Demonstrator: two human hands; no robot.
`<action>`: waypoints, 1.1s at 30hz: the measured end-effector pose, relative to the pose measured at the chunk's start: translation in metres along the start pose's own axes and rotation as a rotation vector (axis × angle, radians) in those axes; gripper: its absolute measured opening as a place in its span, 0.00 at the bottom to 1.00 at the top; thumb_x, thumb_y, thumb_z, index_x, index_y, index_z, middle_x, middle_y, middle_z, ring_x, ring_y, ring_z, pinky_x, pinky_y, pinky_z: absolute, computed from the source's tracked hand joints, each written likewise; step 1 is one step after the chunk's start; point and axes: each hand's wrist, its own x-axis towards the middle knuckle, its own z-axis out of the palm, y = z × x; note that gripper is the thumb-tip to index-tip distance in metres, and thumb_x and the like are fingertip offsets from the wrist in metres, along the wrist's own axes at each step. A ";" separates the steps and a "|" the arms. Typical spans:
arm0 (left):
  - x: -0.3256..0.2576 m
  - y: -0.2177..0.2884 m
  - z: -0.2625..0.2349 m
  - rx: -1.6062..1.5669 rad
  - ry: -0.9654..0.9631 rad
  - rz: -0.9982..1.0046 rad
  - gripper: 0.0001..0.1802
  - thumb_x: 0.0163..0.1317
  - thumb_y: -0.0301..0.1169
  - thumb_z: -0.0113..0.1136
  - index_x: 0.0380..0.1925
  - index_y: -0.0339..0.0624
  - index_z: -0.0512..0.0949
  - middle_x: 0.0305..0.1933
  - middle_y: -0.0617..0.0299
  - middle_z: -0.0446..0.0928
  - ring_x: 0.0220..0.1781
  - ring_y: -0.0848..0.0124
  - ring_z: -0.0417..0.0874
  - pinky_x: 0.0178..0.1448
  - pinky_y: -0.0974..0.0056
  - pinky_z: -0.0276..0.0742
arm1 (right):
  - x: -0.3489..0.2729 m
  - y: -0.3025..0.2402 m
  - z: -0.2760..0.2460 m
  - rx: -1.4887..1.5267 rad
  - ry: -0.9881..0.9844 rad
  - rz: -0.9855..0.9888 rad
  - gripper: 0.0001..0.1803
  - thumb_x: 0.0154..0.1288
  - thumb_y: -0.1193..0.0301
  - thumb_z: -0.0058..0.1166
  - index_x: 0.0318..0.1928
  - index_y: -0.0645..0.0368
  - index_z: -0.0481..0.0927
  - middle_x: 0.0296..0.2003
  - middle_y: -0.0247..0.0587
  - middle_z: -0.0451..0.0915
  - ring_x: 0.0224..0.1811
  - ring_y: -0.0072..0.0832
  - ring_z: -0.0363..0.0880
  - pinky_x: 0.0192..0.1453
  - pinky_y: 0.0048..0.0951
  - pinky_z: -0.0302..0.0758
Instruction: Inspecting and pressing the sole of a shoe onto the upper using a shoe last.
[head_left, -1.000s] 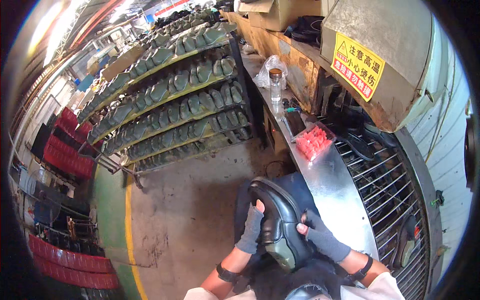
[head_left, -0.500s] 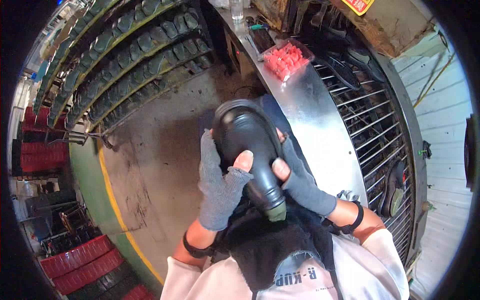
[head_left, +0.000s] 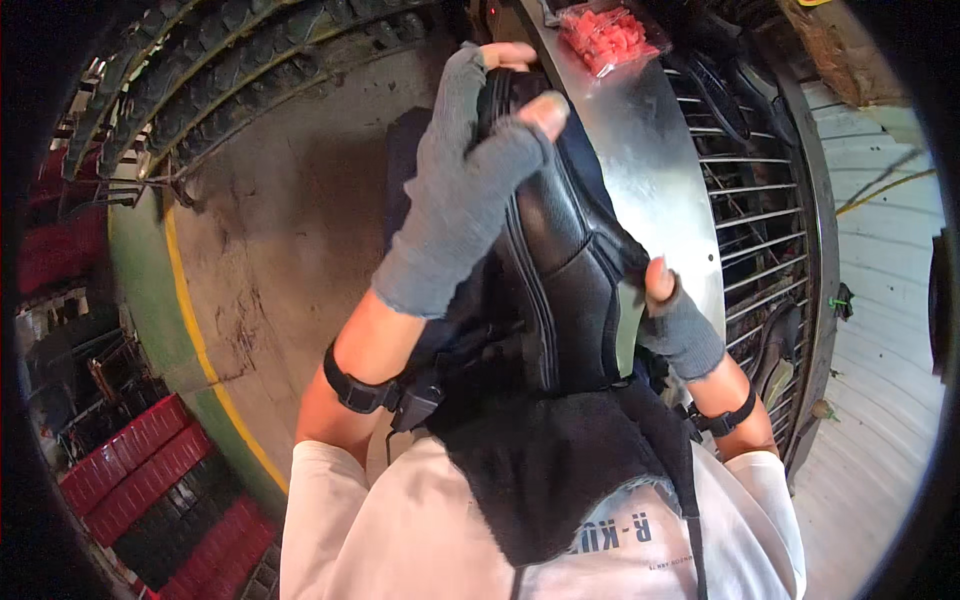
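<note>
A black leather shoe lies turned on its side above my lap, its toe pointing away from me and its ribbed sole edge facing left. Part of a green shoe last shows at the shoe's opening. My left hand, in a grey fingerless glove, grips the toe end, thumb across the upper and fingers round the front. My right hand, gloved alike, is at the opening by the tongue. Its thumb points up; its other fingers are mostly hidden behind the shoe.
To the right runs a metal bench top with a clear package of pink pieces. Beyond it, a barred rack holds dark shoes. Racks of dark shoe forms stand far left, red slatted panels lower left.
The shoe has been turned from sole-edge and toe view onto its side, showing its upper. My left hand moved forward to the toe; my right hand drew back toward the opening.
</note>
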 end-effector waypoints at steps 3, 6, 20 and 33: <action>-0.033 -0.034 0.010 0.389 0.177 0.330 0.34 0.67 0.35 0.68 0.71 0.38 0.72 0.66 0.50 0.73 0.67 0.57 0.73 0.72 0.58 0.69 | 0.001 -0.033 0.033 -0.314 -0.229 0.021 0.30 0.77 0.56 0.61 0.69 0.64 0.77 0.58 0.43 0.86 0.54 0.29 0.86 0.61 0.32 0.82; -0.039 -0.035 0.017 0.606 0.208 0.378 0.37 0.65 0.39 0.70 0.72 0.40 0.72 0.72 0.40 0.69 0.73 0.42 0.71 0.75 0.48 0.69 | -0.003 -0.048 0.066 -0.147 -0.203 0.070 0.32 0.71 0.61 0.62 0.69 0.68 0.76 0.58 0.46 0.85 0.54 0.31 0.87 0.63 0.30 0.82; -0.065 -0.115 -0.025 0.237 -0.557 -0.218 0.17 0.76 0.43 0.60 0.50 0.39 0.79 0.43 0.54 0.85 0.43 0.61 0.88 0.49 0.56 0.82 | -0.079 -0.104 -0.212 -0.420 0.658 -0.116 0.37 0.67 0.59 0.66 0.69 0.70 0.73 0.47 0.44 0.88 0.44 0.31 0.89 0.52 0.31 0.85; -0.048 -0.127 0.012 0.539 -0.638 -0.194 0.10 0.71 0.32 0.64 0.39 0.39 0.75 0.35 0.49 0.78 0.36 0.55 0.82 0.44 0.56 0.78 | 0.178 -0.137 -0.238 -1.641 0.608 -0.792 0.43 0.67 0.51 0.65 0.78 0.52 0.67 0.76 0.58 0.66 0.77 0.57 0.65 0.77 0.50 0.67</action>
